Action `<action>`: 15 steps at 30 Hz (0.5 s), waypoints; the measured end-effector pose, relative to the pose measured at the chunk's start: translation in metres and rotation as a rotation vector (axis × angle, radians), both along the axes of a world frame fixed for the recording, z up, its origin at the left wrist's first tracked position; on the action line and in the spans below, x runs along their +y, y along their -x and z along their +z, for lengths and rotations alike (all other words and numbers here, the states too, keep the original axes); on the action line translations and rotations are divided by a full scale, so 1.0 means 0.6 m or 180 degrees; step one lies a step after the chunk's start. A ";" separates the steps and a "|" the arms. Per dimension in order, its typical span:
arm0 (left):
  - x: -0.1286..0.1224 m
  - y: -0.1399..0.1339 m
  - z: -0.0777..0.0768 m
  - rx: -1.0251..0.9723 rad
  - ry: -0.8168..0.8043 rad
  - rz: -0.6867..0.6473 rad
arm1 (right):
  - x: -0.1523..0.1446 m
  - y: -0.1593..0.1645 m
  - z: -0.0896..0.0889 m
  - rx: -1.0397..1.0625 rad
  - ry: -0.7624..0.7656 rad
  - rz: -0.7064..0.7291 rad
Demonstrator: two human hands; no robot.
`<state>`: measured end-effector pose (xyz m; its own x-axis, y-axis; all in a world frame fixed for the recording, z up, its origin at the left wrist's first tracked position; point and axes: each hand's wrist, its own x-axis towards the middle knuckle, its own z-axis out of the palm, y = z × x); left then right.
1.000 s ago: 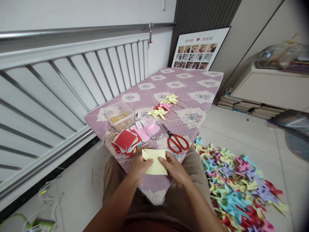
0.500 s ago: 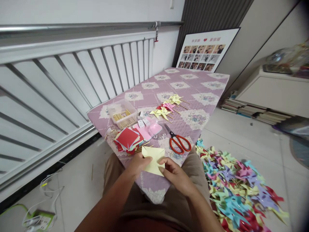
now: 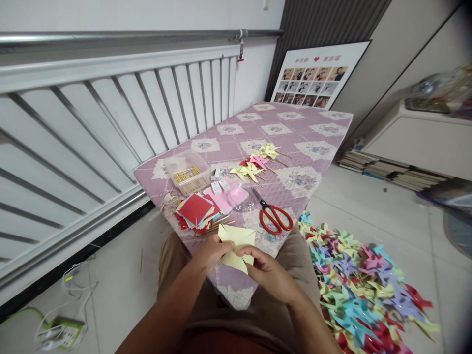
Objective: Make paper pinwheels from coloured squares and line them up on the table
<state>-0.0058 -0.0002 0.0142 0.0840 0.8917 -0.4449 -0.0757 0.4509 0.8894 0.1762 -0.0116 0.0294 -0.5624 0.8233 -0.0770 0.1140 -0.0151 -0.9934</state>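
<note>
Left hand [image 3: 215, 252] pinches the left edge of the yellow paper [image 3: 238, 237], right hand [image 3: 272, 276] its lower-right part; held between them, it could tear at a corner slit [image 3: 222, 228] if tugged unevenly.

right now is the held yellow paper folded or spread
Mostly spread: the yellow paper shows both top corners unfolded. The right hand partly hides its right side; cannot tell there.

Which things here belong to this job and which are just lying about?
Likely belonging:
pale yellow square paper, held
red-topped stack of square papers
red-handled metal scissors
clear plastic box of wooden sticks
yellow, pink and red paper pinwheels

Probably lying about:
green and white power strip
white rectangular photo board
stacked books
</note>
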 end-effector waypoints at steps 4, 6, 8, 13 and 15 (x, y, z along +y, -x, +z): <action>-0.001 -0.001 -0.003 0.0102 -0.0077 0.0012 | 0.001 -0.001 -0.002 -0.0050 -0.0105 0.0025; -0.001 0.000 -0.009 0.0227 -0.0049 0.0012 | 0.002 -0.002 -0.001 0.0003 -0.0135 0.0033; -0.002 0.001 -0.012 0.0339 -0.0021 0.0001 | 0.002 -0.002 0.002 -0.0009 -0.0193 0.0053; -0.002 0.002 -0.008 0.0359 -0.0067 -0.0092 | 0.001 -0.003 0.011 -0.0202 -0.0430 0.0065; -0.001 0.002 -0.005 0.0373 -0.0132 -0.0108 | 0.001 -0.003 0.014 -0.0253 -0.0473 0.0080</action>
<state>-0.0069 -0.0009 0.0111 0.0641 0.9070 -0.4162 0.0444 0.4140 0.9092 0.1781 -0.0110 0.0379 -0.5801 0.8146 -0.0006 0.1908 0.1351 -0.9723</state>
